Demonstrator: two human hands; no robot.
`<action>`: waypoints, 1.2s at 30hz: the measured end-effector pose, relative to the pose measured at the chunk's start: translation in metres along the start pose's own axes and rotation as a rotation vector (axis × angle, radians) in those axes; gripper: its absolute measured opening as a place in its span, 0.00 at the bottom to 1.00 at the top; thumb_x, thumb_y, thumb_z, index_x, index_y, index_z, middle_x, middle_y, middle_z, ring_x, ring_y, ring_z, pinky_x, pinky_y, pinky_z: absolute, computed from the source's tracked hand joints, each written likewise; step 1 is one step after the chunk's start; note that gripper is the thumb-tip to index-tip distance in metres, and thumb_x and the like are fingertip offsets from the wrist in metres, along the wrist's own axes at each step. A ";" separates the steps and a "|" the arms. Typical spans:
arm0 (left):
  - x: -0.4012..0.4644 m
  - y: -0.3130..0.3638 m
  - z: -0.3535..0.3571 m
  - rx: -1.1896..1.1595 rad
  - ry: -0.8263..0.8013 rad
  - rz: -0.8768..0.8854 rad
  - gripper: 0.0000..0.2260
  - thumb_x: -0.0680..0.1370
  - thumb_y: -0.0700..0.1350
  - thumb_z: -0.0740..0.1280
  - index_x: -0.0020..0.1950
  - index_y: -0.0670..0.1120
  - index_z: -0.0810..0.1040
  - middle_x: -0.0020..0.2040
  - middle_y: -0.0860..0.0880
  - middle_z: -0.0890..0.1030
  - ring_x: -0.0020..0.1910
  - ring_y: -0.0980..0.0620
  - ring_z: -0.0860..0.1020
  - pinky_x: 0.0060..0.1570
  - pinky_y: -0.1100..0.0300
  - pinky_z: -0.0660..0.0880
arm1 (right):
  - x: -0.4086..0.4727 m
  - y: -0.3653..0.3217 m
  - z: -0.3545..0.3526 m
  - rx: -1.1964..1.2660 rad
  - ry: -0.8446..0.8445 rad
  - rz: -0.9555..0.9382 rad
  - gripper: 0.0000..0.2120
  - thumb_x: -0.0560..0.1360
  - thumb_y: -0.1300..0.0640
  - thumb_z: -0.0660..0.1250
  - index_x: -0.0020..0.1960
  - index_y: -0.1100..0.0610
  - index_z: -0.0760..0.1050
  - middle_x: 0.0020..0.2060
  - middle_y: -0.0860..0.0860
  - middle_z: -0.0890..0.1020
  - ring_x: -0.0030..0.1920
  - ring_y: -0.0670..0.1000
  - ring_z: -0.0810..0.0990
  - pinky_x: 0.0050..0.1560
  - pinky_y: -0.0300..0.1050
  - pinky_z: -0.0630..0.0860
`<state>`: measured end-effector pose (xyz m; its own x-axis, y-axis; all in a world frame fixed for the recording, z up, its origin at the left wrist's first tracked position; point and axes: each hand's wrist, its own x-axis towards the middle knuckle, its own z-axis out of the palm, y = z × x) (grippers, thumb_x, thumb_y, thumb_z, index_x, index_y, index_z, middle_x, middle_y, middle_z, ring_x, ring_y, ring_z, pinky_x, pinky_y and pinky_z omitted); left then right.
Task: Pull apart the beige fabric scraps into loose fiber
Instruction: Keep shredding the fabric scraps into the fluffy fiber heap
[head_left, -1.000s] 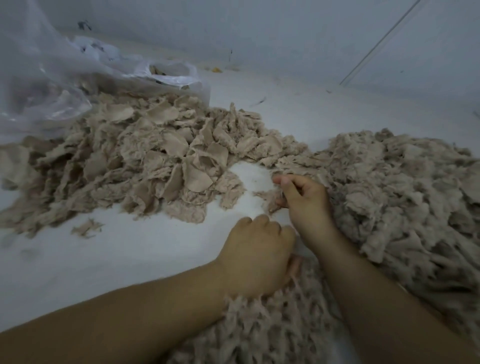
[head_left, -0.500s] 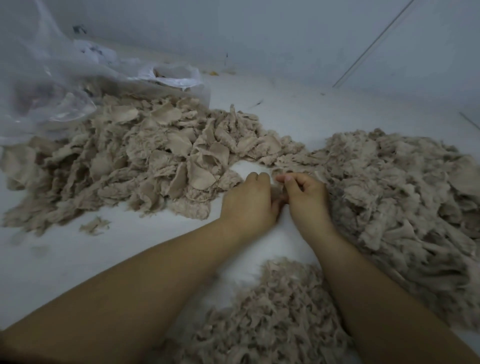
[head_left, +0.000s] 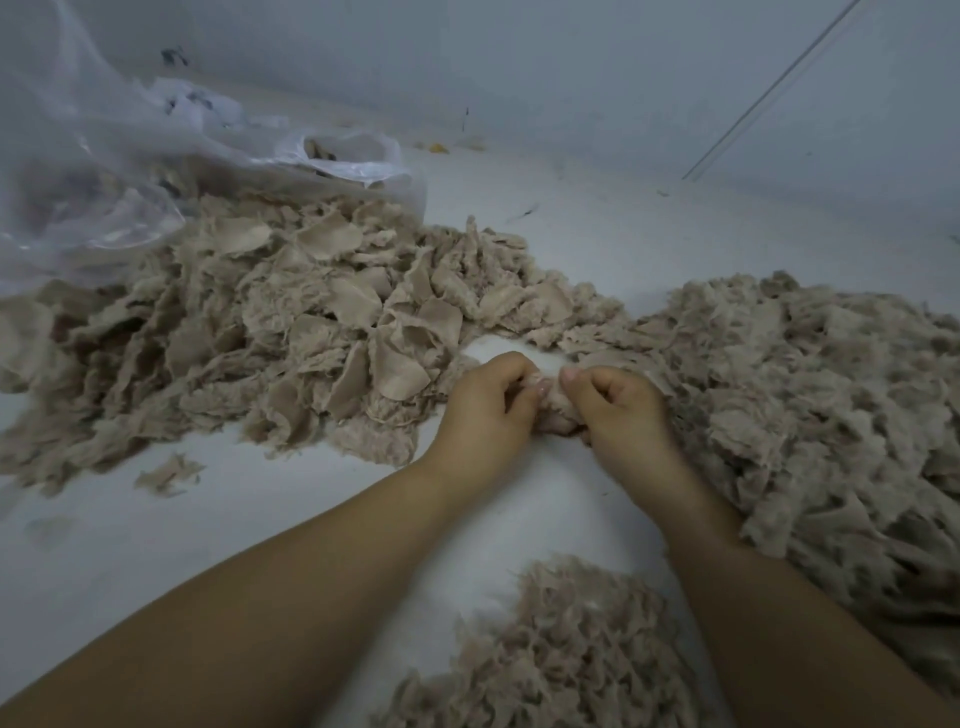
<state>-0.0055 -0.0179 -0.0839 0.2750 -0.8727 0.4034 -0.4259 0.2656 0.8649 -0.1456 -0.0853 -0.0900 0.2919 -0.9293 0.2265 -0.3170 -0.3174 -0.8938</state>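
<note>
A broad pile of flat beige fabric scraps covers the left and middle of the white surface. My left hand and my right hand meet in front of it, knuckles up, and both pinch one small beige scrap held between them. A large heap of fluffy pulled fiber lies to the right, against my right forearm. A smaller heap of loose fiber sits near the bottom, between my forearms.
A crumpled clear plastic bag lies at the back left, partly over the scrap pile. One stray scrap lies alone at the front left. A grey wall rises close behind the white surface.
My left hand rose from the near fiber heap to meet my right hand and now pinches the scrap with it. The scrap shows more between the two hands.
</note>
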 end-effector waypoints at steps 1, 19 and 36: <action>-0.002 0.001 -0.001 -0.025 0.002 0.014 0.09 0.79 0.38 0.65 0.40 0.37 0.73 0.33 0.40 0.76 0.31 0.45 0.73 0.31 0.52 0.71 | 0.000 0.000 0.000 -0.003 0.030 0.014 0.25 0.70 0.34 0.62 0.29 0.55 0.68 0.22 0.48 0.67 0.24 0.48 0.65 0.29 0.46 0.63; -0.006 0.003 -0.009 -0.078 0.169 -0.037 0.09 0.80 0.39 0.65 0.40 0.41 0.73 0.30 0.41 0.73 0.28 0.50 0.71 0.30 0.52 0.70 | 0.001 0.001 0.001 -0.071 0.178 -0.015 0.23 0.76 0.52 0.70 0.25 0.49 0.68 0.20 0.43 0.69 0.22 0.42 0.66 0.30 0.40 0.64; -0.011 0.016 -0.009 -0.169 0.186 0.071 0.10 0.70 0.33 0.60 0.39 0.41 0.80 0.34 0.45 0.79 0.33 0.45 0.78 0.33 0.54 0.77 | -0.013 -0.024 0.004 0.442 -0.103 0.018 0.23 0.80 0.63 0.65 0.27 0.52 0.71 0.21 0.43 0.64 0.22 0.42 0.58 0.22 0.35 0.58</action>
<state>-0.0072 -0.0002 -0.0717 0.4101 -0.7631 0.4994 -0.3043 0.4017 0.8637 -0.1386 -0.0647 -0.0729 0.3850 -0.9032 0.1899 0.0868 -0.1694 -0.9817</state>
